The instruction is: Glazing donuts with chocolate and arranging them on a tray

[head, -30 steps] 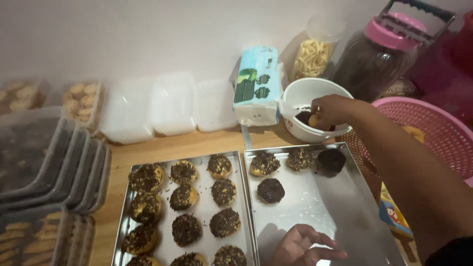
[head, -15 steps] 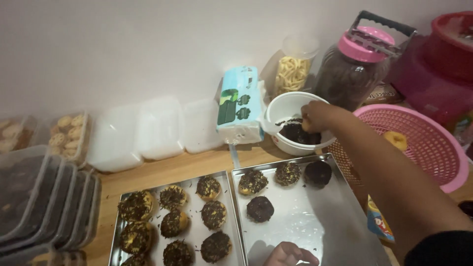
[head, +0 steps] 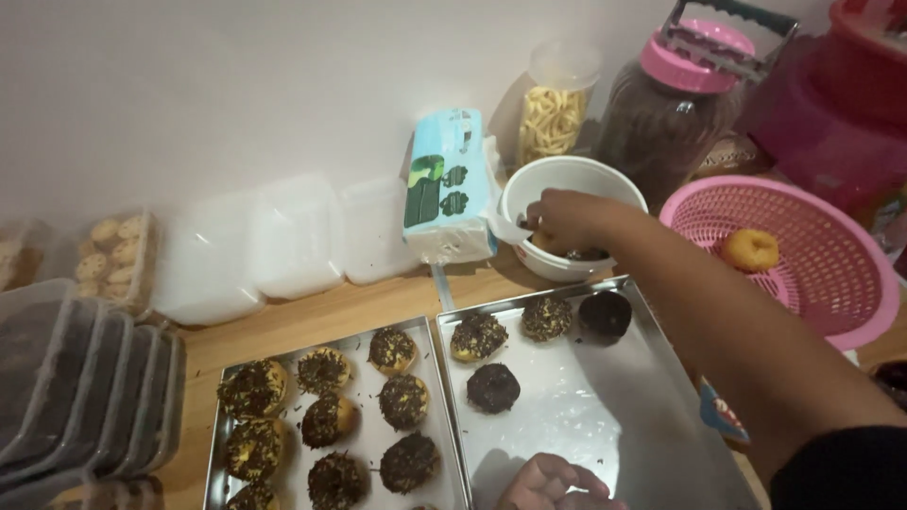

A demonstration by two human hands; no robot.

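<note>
We've got two metal trays on the wooden counter: the right tray (head: 614, 416) mostly bare with four doughnuts at its far end, the left tray (head: 283, 472) near full of sprinkle-topped doughnuts (head: 404, 400). Past them, the pink basket (head: 831, 293) holds one plain doughnut (head: 751, 249), apart from everything else. The white bowl (head: 567, 179) sits just beyond the right tray's far edge, beside the tissue pack (head: 446, 189). Our right hand (head: 567, 219) is down inside the bowl, fingers curled around a doughnut (head: 548, 244) that sits under the palm against the dark coating; only a sliver of it shows, so we can't tell how tight the hold is. Our left hand (head: 548, 484) rests at the near edge of the right tray, fingers loosely curled, holding nothing we can see. Our read for doing the dip well: keep the grip on the doughnut's sides, press the top flat into the coating, lift straight up, let loose bits drop in the bowl, not on the counter. Fully dark doughnut (head: 605, 314) sits nearest the bowl, the open tray space is just in front.
</note>
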